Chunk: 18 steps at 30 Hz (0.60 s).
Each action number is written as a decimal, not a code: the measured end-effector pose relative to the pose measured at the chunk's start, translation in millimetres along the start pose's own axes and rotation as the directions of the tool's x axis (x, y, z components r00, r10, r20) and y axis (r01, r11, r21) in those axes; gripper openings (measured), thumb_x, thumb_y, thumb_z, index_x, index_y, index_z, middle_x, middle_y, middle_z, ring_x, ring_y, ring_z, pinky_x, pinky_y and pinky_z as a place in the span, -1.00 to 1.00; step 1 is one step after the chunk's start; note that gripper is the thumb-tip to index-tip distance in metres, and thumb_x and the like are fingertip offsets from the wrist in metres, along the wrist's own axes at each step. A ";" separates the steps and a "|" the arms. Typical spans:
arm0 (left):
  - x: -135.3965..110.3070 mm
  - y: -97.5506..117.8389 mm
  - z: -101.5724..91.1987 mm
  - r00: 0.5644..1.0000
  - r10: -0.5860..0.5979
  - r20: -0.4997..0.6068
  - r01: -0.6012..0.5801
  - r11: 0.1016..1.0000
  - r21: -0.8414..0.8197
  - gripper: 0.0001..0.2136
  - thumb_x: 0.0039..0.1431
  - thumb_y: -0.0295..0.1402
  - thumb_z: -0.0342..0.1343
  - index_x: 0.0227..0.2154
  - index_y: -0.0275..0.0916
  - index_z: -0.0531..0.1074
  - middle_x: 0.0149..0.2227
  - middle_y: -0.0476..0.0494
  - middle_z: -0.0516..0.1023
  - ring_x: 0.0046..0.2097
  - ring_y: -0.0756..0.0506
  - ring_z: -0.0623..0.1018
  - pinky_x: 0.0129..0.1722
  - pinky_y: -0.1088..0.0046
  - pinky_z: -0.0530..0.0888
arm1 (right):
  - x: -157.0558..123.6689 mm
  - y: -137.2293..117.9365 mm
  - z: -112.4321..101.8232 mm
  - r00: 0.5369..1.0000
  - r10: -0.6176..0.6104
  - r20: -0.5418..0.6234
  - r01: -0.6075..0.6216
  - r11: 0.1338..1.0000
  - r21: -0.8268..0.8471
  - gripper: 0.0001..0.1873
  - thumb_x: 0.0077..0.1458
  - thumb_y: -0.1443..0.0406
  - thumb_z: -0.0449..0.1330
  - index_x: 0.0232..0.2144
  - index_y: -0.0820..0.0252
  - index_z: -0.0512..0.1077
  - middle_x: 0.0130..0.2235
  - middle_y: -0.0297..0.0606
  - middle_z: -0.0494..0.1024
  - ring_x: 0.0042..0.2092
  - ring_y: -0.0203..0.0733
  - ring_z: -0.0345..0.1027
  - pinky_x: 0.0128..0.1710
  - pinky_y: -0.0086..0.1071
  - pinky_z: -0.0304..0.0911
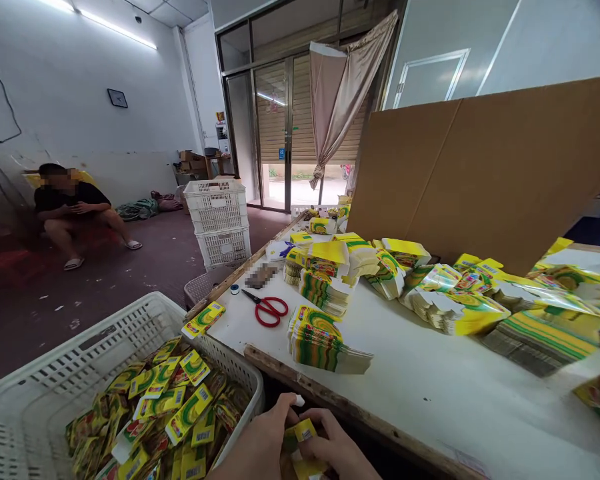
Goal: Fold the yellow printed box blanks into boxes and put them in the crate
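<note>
At the bottom centre, by the table's near edge, both my hands are around a small yellow-green printed packet (307,460). My left hand (265,437) grips it from the left, and a white covering shows on one fingertip. From the right, my right hand (337,443) closes its fingers on the packet. The packet's lower part runs out of view. To the left, a white plastic crate (145,310) holds many similar yellow packets (190,413). Beyond my hands, a stack of flat yellow-green cartons (315,340) lies on the white table (390,373).
Red-handled scissors (270,311) and a small spool (235,289) lie near the table's left edge. More carton stacks (325,290) run along the back before a large cardboard sheet (480,173). White crates (220,227) stand on the floor; a person (75,207) sits at far left.
</note>
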<state>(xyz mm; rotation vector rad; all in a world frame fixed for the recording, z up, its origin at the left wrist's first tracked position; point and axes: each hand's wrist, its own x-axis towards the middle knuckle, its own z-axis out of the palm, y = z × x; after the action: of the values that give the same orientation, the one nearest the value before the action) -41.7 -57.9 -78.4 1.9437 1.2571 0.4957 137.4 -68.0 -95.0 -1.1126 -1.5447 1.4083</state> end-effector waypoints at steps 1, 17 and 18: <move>0.0 2.7 0.0 1.000 -0.003 0.027 0.003 1.000 -0.009 -0.24 -0.35 -0.36 0.27 0.03 -0.19 0.11 -0.19 -0.11 0.54 -0.26 -0.14 0.55 -0.32 0.46 0.42 | -1.5 -4.5 -3.1 0.997 -0.055 0.051 0.056 0.998 -0.019 -0.63 -0.10 0.43 0.10 -0.21 0.02 0.44 -0.31 -0.31 0.52 -0.32 -0.19 0.49 -0.40 -0.44 0.36; -18.9 15.9 -21.9 0.994 -0.086 -0.070 0.094 0.989 0.112 -0.48 -0.16 -0.32 0.21 -0.06 -0.20 0.25 -0.07 -0.22 0.49 -0.03 -0.23 0.49 -0.02 0.23 0.42 | -3.6 -15.3 6.2 0.933 -0.355 -0.052 0.332 0.910 -0.247 -0.66 -0.09 0.46 0.13 -0.23 0.09 0.49 0.05 -0.09 0.44 0.01 -0.07 0.41 -0.06 -0.29 0.36; -20.3 16.9 -23.5 0.992 -0.096 -0.082 0.106 0.986 0.131 -0.51 -0.16 -0.31 0.22 -0.08 -0.21 0.28 -0.09 -0.21 0.50 -0.05 -0.23 0.50 -0.04 0.23 0.43 | -4.1 -13.1 5.9 0.925 -0.375 -0.062 0.347 0.898 -0.270 -0.66 -0.06 0.44 0.13 -0.20 0.09 0.49 0.07 -0.06 0.43 0.03 -0.06 0.40 -0.05 -0.28 0.36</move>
<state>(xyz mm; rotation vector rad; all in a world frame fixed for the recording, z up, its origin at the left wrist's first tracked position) -56.1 -71.0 -48.9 1.9759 1.4632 0.4453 131.8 -74.0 -82.5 -0.9663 -1.7764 0.9009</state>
